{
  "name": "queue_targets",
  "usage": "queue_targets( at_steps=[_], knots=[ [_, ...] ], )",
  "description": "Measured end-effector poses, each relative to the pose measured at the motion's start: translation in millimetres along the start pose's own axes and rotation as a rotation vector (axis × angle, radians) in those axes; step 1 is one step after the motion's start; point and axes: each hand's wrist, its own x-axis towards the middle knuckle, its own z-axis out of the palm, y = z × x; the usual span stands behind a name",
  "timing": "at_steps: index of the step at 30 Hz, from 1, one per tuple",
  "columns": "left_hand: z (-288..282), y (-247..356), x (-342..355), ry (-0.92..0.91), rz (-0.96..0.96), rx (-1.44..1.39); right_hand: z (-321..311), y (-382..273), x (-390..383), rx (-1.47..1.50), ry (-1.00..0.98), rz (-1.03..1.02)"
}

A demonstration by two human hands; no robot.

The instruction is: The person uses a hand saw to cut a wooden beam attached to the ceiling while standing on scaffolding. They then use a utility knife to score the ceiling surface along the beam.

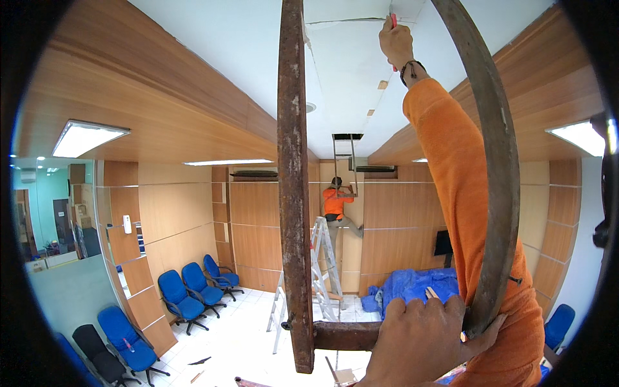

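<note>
While rusty frame (294, 193) blocks view: left hand (419, 335) clenched on frame, right hand (395, 40) gripping red tool (393, 21) at ceiling (258, 45).

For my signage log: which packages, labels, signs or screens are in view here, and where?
Screen: dark flat rectangle on the right wood-panelled wall, above the blue tarpaulin.
Cardboard boxes: brown, stacked in the room behind the glass at far left.
White wall unit: small upright rectangle on the left wall.

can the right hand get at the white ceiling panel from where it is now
Probably yes. The right hand is raised on a straight arm and already at the white ceiling panel, holding a red tool against it. Nothing blocks it. The left hand grips the rusty metal frame.
</note>
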Motion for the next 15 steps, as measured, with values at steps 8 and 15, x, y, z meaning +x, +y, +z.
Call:
queue_targets(
  at_steps=[8,15],
  knots=[
    [2,-1,0,-0.018,0.013,0.01,-22,-15,8,-0.032,-0.099,0.022],
    [-3,-1,3,-0.044,0.021,-0.02,-34,-25,7,0.01,-0.16,0.119]
  ],
)
